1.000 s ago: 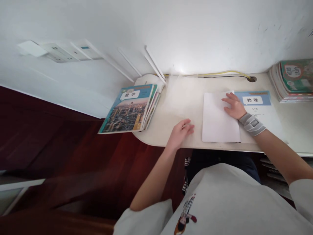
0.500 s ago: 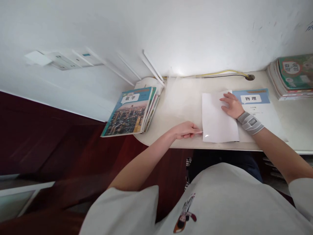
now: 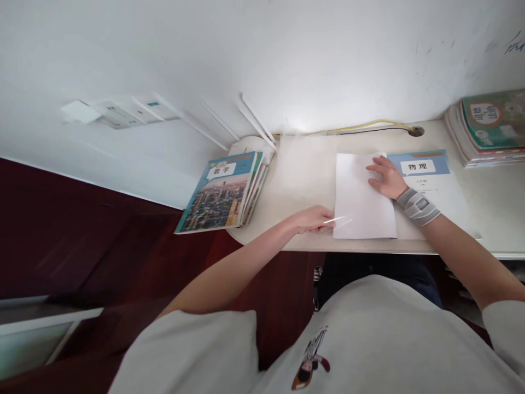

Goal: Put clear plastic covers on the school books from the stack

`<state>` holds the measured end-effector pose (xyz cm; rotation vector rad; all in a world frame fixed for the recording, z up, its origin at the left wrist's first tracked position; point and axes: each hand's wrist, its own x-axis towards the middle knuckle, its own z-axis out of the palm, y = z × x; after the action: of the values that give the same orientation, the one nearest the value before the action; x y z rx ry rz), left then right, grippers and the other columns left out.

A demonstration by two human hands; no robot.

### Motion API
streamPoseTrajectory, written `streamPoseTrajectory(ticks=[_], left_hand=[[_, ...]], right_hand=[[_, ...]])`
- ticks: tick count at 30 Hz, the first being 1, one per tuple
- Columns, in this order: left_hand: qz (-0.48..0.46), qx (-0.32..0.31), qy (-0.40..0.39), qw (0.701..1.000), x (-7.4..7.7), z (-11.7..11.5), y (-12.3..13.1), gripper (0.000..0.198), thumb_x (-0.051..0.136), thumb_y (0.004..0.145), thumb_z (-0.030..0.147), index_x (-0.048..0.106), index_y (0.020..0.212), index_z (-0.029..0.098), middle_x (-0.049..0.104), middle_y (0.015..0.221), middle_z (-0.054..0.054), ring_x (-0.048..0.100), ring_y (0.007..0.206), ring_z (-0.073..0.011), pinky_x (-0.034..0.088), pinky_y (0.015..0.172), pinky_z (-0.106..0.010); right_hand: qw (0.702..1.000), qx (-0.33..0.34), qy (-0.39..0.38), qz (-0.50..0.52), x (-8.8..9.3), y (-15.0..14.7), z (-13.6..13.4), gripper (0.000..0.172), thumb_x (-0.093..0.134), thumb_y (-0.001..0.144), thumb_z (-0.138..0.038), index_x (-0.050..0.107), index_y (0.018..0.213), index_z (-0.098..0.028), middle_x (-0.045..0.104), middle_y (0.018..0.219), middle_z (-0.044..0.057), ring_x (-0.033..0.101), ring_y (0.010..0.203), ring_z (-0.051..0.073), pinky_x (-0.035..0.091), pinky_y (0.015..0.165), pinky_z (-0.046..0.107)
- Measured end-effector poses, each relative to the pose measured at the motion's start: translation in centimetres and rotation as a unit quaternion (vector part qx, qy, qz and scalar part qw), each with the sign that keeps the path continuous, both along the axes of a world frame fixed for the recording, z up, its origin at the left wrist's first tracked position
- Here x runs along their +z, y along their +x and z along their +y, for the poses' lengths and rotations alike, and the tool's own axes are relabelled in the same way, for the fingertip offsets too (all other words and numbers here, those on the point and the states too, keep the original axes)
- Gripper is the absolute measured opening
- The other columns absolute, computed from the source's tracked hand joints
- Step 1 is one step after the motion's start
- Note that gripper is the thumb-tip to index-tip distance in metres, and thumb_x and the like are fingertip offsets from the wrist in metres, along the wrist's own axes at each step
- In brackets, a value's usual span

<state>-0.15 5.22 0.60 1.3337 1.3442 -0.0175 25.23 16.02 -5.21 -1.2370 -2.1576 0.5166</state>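
A textbook with a blue-and-white cover (image 3: 429, 183) lies on the desk, and a plain white leaf (image 3: 363, 210) extends to its left. My right hand (image 3: 388, 178) rests on that leaf near its upper right, fingers spread, with a grey band round the wrist. At the leaf's lower left edge, my left hand (image 3: 315, 219) pinches a clear plastic book cover (image 3: 342, 221), which shows mainly by its bright glints. How far the plastic reaches over the leaf is hard to see. Another translucent plastic sheet (image 3: 305, 158) lies further back on the desk.
A stack of books (image 3: 217, 191) overhangs the desk's left end, beside a white router (image 3: 250, 144) with upright antennas. Another book stack (image 3: 492, 128) stands at the right. Yellow and black cables (image 3: 373, 125) run along the wall to a desk hole (image 3: 417, 131).
My left hand has shifted slightly, and the plastic at its fingertips now glints in a long streak. My right hand stays on the white leaf. The view has moved a little.
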Motion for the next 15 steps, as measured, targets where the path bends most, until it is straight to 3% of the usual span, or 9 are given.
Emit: streamPoseTrajectory(ticks=[4,6,8,10,12,13,15], left_hand=[[0.034,-0.003,0.069,0.997,-0.1,-1.1,-1.4,0.026,0.052,0.076,0.035,0.044,0.057,0.019,0.038,0.044,0.006,0.033,0.038,-0.0072,0.023,0.041,-0.021],[0.057,-0.018,0.091,0.994,0.5,-1.5,-2.0,0.024,0.047,0.08,0.033,0.045,0.06,0.019,0.042,0.047,0.005,0.036,0.039,-0.0077,0.028,0.043,-0.022],[0.141,-0.033,0.145,0.979,1.6,-2.1,-2.3,0.023,0.044,0.083,0.03,0.049,0.064,0.019,0.049,0.051,0.003,0.043,0.041,-0.0095,0.034,0.047,-0.023],[0.271,-0.006,0.263,0.926,2.6,-3.0,-1.7,0.024,0.039,0.088,0.029,0.055,0.074,0.018,0.059,0.063,-0.002,0.054,0.051,-0.0139,0.041,0.054,-0.026],[0.345,0.035,0.411,0.843,3.1,-4.3,0.0,0.029,0.033,0.092,0.03,0.059,0.093,0.017,0.066,0.084,-0.008,0.063,0.072,-0.0191,0.047,0.065,-0.03],[0.334,0.028,0.474,0.814,3.0,-5.0,1.3,0.031,0.032,0.094,0.031,0.058,0.103,0.018,0.066,0.097,-0.009,0.063,0.085,-0.0205,0.048,0.071,-0.031],[0.256,-0.07,0.563,0.783,1.9,-6.3,4.6,0.035,0.035,0.094,0.034,0.052,0.12,0.017,0.061,0.119,-0.012,0.056,0.111,-0.0214,0.046,0.089,-0.033]], right_hand=[[1.0,0.019,0.0,-0.007,0.1,0.0,-0.1,0.047,0.06,0.072,-0.035,0.062,0.117,-0.02,0.045,0.14,0.01,0.03,0.135,0.034,0.027,0.108,0.056],[0.999,0.025,0.003,-0.026,0.2,-0.1,-0.3,0.048,0.06,0.073,-0.036,0.062,0.118,-0.02,0.044,0.141,0.01,0.028,0.136,0.034,0.026,0.108,0.056],[0.998,0.026,0.005,-0.051,0.4,-0.2,-0.6,0.048,0.06,0.074,-0.036,0.062,0.119,-0.02,0.043,0.142,0.01,0.027,0.137,0.034,0.026,0.108,0.057],[0.997,0.033,0.005,-0.074,0.5,-0.4,-1.0,0.047,0.058,0.075,-0.038,0.061,0.119,-0.02,0.043,0.142,0.011,0.028,0.136,0.035,0.024,0.108,0.058],[0.996,0.039,0.014,-0.085,0.5,-0.5,-1.1,0.047,0.056,0.078,-0.042,0.06,0.12,-0.021,0.043,0.142,0.01,0.029,0.136,0.035,0.023,0.107,0.06],[0.996,0.031,0.023,-0.083,0.4,-0.5,-1.1,0.049,0.055,0.079,-0.045,0.059,0.122,-0.021,0.042,0.143,0.011,0.028,0.136,0.035,0.024,0.107,0.06],[0.997,-0.02,0.044,-0.065,0.1,-0.5,-0.8,0.056,0.049,0.083,-0.051,0.055,0.127,-0.017,0.038,0.145,0.014,0.026,0.137,0.035,0.026,0.106,0.058]])
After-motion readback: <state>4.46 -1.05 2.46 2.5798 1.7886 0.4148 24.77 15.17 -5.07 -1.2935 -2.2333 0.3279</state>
